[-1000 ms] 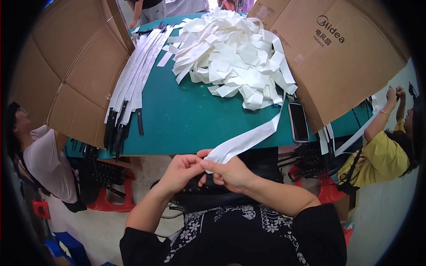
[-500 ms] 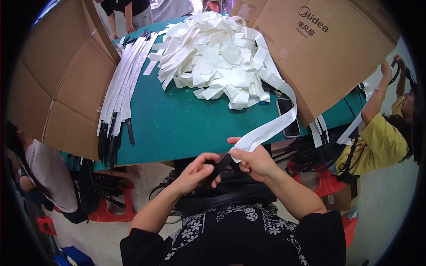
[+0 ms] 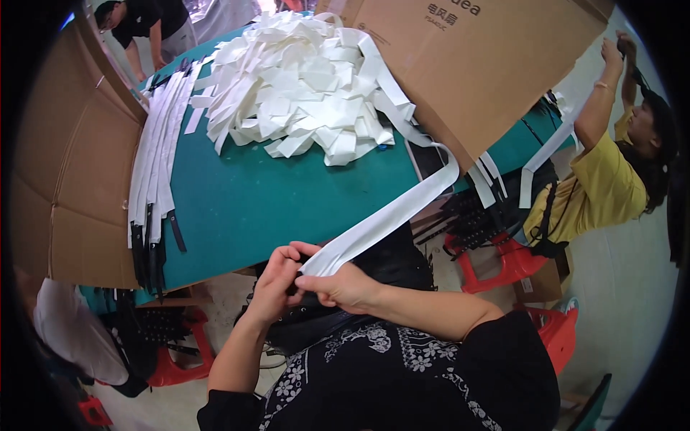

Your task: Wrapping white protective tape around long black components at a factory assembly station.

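Close in front of my body, both hands meet just off the table's near edge. My right hand (image 3: 343, 289) pinches the end of a long white strip (image 3: 392, 218), its thumb pressed on it. From there the strip runs up to the right, bends back near the phone and leads to the big heap of white strips (image 3: 295, 93). My left hand (image 3: 274, 286) is curled round a black strap, the same one seen clearly half a second ago. Now only a little dark material shows between the hands, and the join between strap and strip is hidden by the fingers.
On the green table (image 3: 244, 194), white-wrapped black straps (image 3: 154, 154) lie in a row at left. Cardboard sheets stand left (image 3: 93, 165) and right (image 3: 460, 72). A phone (image 3: 420, 159) lies by the right sheet. A person in yellow (image 3: 611, 179) works at right; others are at far left.
Both hands have moved left and come together, drawing the white strip longer and straighter. The black strap is now mostly covered by my fingers. The whole view has shifted slightly.
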Available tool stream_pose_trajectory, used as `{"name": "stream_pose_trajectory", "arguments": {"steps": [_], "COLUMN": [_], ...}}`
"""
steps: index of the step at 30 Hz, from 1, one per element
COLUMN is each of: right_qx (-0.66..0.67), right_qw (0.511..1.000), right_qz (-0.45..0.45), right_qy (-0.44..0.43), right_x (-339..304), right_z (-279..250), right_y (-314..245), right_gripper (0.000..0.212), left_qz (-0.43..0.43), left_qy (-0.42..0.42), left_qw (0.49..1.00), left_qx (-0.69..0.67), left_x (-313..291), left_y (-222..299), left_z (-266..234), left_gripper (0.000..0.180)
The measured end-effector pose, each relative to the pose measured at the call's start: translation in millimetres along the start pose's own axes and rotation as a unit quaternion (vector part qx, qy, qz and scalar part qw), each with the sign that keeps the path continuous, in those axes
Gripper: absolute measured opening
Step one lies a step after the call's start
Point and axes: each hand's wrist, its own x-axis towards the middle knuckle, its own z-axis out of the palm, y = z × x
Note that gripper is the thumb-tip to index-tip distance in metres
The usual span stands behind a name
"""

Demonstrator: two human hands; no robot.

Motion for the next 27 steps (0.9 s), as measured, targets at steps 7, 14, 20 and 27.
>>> {"name": "stream_pose_trajectory", "arguments": {"steps": [7,14,20,27], "right_qx": [-0.081,0.154,0.017,-0.309], "right_qw": [0.995,0.947,0.959,0.877], "right_qz": [-0.029,-0.118,-0.189,-0.218], "right_qy": [-0.043,0.256,0.209,0.296], "right_x": [16.0,74.1,215.7,308.1], "right_z": [-32.7,-138.0,-126.1,-175.2], "right_y": [19.8,-114.9,-303.5,-564.1], "right_gripper": [0.05,0.017,0.037,0.061], "left_qz": [-0.034,0.051,0.054,0.07], "left_qy": [0.039,0.107,0.153,0.155], "left_qw": [0.981,0.983,0.982,0.984], "left_qx": [0.187,0.137,0.098,0.056], "left_x": [-27.9,-156.1,-133.1,56.4], "left_y": [10.7,6.0,-9.7,54.4], "left_z": [-13.6,-98.8,-93.7,-31.8], "left_gripper": [0.023,0.026,0.02,0.019]}}
